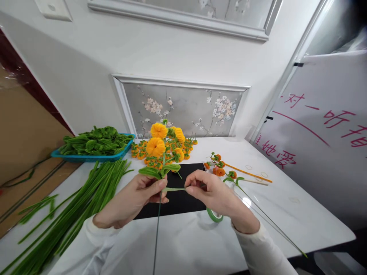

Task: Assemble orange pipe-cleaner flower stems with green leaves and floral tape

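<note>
Head view: the left hand pinches the flower stem just beneath its green leaves, with orange-yellow blooms above; the right hand grips the free end of a pale green strip, drawn taut between both hands over the black mat. A green tape roll lies on the worktop beside the right hand. The step in hand appears to be binding the stem; a further turn would call for even tension and a steady left pinch.
</note>
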A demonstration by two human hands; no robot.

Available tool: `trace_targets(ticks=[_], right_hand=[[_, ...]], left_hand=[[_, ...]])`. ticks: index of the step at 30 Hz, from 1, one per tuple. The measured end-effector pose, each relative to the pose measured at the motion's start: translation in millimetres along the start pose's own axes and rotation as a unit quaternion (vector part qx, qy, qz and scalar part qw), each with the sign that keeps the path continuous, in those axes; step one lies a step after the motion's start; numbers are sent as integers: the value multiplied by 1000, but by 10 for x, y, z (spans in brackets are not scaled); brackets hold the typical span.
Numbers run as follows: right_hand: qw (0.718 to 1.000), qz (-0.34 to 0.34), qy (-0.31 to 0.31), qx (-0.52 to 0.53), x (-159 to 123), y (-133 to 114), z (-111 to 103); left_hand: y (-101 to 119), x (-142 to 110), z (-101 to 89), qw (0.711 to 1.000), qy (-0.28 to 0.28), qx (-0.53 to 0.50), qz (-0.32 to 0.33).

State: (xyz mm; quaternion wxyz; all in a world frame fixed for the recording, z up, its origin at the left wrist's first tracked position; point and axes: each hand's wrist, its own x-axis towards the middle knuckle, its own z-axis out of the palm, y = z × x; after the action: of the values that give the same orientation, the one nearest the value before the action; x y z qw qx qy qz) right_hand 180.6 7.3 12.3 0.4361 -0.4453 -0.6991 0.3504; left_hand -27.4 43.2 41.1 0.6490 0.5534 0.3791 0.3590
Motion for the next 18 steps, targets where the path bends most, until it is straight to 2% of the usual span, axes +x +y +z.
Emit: trace_targets(ticks=[3,5,9,12,15,18], right_hand=[[993,23,-94,65,-95,165,-75],[988,33,-133,67,-178,321,-73],[991,-12,-110,-80,-366,642,9],[978,-10,-56,-201,-483,831,52],[971,2,-11,-238,-565,940,47],[972,-20,-23,-231,-628,970,0]], left_hand=[[13,7,-67,1000,2,18,4],[-26,9,-91,999,15,34,1],[-154,-6,-129,997,58,55,-8],[-220,-43,-174,992,101,69,-14],[-241,-82,-229,990,120,75,-21],[-243,-97,-279,989,130,74,-12]])
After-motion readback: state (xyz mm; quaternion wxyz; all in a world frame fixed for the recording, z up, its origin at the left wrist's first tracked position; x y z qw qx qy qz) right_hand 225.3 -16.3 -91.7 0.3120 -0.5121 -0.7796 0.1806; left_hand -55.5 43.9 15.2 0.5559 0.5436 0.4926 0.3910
